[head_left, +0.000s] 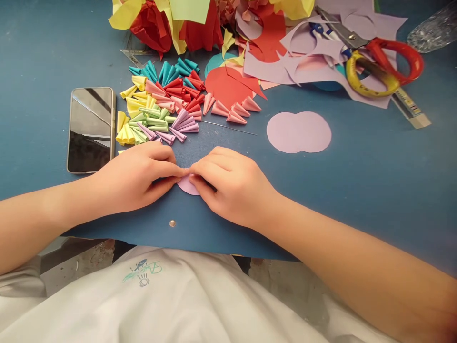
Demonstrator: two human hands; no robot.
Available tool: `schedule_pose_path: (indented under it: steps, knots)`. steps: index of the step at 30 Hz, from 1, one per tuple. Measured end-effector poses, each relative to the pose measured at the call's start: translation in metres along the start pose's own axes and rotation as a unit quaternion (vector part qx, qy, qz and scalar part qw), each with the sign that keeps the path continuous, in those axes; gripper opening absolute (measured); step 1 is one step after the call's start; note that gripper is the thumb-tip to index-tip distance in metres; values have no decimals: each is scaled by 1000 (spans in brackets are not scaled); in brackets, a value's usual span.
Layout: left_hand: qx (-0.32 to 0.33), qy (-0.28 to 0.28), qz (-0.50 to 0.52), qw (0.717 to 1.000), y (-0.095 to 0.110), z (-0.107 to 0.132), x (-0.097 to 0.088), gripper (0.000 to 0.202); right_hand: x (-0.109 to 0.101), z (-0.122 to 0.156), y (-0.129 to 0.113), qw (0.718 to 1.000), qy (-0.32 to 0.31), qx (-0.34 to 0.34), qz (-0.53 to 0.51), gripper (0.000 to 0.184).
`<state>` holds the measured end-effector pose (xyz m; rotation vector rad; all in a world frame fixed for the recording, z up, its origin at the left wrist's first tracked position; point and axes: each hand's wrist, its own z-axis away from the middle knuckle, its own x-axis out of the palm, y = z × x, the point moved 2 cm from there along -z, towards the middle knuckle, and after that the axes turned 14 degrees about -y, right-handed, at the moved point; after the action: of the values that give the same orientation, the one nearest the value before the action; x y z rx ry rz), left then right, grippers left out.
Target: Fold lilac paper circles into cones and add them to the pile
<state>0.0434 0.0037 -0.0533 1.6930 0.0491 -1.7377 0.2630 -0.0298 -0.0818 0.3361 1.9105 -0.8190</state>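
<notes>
Between my two hands is a small lilac paper piece [187, 186], its rounded lower edge showing below my fingertips. My left hand [141, 174] pinches its left side with thumb and forefinger. From the other side my right hand [232, 183] pinches it too, and the fingertips of both hands meet at its top. Most of the paper is hidden by my fingers. Just beyond my left hand lies a pile of rolled paper cones [162, 102] in teal, yellow, red, pink, green and lilac. A lilac paper cutout of two joined circles [299, 132] lies flat to the right.
A phone [91, 131] lies left of the cones. A thin metal stick [228, 127] rests beside them. Scissors [374, 57] with red and yellow handles lie on lilac paper scraps [271, 64], near a cutter [410, 109]. Crumpled coloured paper [203, 33] fills the back.
</notes>
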Motion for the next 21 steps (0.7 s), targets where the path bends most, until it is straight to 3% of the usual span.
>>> schedule_pose_path:
  steps: [6,10,14,21]
  knots:
    - [-13,-1,24,1000,2,-1,-3,31,-7,2,-5,999,-33,3,-11,6]
    - [-25,-4,39,999,2,-1,-3,29,-4,5,-3,999,-16,-31,-17,37]
    - [-28,-17,30,999,0,-1,0,29,-1,7,2,999,41,6,-13,18]
    - [-28,-3,60,998,2,-1,-3,25,-2,6,1,999,1,-1,-50,12]
